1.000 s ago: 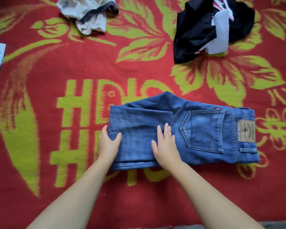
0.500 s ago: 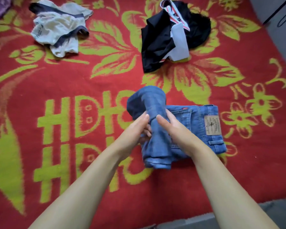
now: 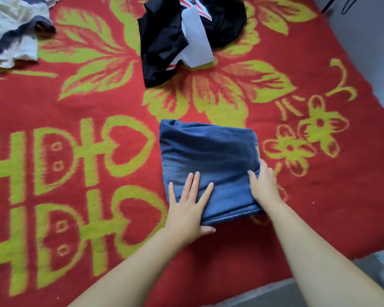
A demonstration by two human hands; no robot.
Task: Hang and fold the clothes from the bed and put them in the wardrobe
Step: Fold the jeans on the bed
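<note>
Cream garment (image 3: 11,34) with dark trim sits crumpled at far left top of the bed, partly cut off by the frame edge. Bed is covered by a red blanket (image 3: 75,103) with yellow-green leaf, flower and heart-letter pattern.

Left hand (image 3: 187,212) lies flat on the near-left corner of the folded jeans (image 3: 208,158). Fingers (image 3: 192,185) straight and slightly spread, pointing away from the person, pressing on the denim. Thumb sticks out along the near edge, by the blanket; palm heel overlaps the blanket.

Jeans are folded into a compact, roughly square blue stack, lying flat on the blanket at centre frame, just right of the heart-letter pattern. Fabric is darker at the far side, faded lighter toward the near side. Layer edges visible along the near edge.

Black garment (image 3: 164,41) with a white panel and red-white striped trim lies bunched at top centre, well apart from the jeans, beyond them.

Right hand (image 3: 264,185) is on the near-right edge of the jeans. Thumb rests on top of the denim; the other fingers wrap down over the right side, tips hidden, so grip under the stack cannot be confirmed.

Grey floor (image 3: 364,41) shows past the bed's right edge, and at bottom right.
</note>
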